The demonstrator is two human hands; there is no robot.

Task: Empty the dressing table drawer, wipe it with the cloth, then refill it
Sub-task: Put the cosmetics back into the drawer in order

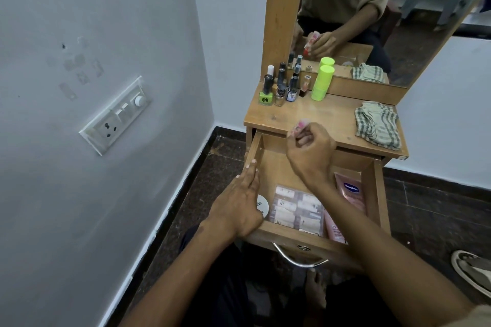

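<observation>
Pinching a small pink item (299,126), possibly a tube, right hand (309,150) hovers over drawer (281,237); left hand (239,199) lies flat on its wall.

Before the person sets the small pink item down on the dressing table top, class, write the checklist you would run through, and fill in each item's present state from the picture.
1. Small pink item firmly held by the right hand: ok, fingers curl round it.
2. Bare spot on the wooden table top between the nail polish bottles and the green-checked cloth: ok.
3. Wooden drawer steadied: ok, left hand rests on its left wall.
4. Drawer emptied: not ok; the clear packet of sachets, the pink Vaseline tube and a round white lid remain.
5. Cloth within reach for wiping: ok.
6. Whether the pink item's cap is closed: cannot tell.
</observation>
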